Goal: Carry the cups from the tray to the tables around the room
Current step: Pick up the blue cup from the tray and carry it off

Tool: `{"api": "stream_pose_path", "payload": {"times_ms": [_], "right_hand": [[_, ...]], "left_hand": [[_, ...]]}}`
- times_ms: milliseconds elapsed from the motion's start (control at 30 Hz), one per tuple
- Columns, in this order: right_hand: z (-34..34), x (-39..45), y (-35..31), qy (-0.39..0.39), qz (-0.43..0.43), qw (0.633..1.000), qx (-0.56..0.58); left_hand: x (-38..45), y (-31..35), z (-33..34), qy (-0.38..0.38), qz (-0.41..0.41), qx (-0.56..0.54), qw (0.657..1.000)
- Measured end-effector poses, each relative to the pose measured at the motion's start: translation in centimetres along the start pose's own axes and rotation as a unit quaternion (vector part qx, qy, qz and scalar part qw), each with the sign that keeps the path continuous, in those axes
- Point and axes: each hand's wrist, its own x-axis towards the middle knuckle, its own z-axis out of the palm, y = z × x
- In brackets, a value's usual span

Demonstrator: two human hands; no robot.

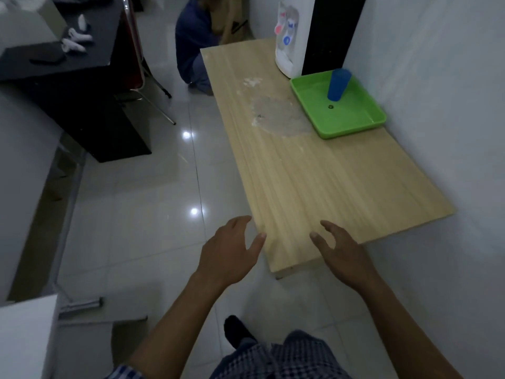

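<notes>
- left hand (229, 250) and right hand (343, 251) both spread wide, holding nothing, over the near end of the wooden surface (314, 181)
- blue cup (338, 84) stands upright in the green tray (355, 124) (far end, by the wall)

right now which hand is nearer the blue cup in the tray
The right hand, open over the wooden table's near end, on the green tray's side. The left hand is off the table's left edge. The blue cup is far from both.
</notes>
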Motion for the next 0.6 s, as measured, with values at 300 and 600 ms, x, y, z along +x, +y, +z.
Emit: {"api": "stream_pose_path", "payload": {"times_ms": [300, 600], "right_hand": [[3.9, 8.8, -6.0, 0.059, 0.026, 0.997, 0.043], [4.6, 19.4, -10.0, 0.145, 0.066, 0.983, 0.09]], "left_hand": [[11.9, -3.5, -5.0, -0.025, 0.05, -0.004, 0.998], [25.4, -4.2, -7.7, -0.102, 0.122, 0.018, 0.987]]}}
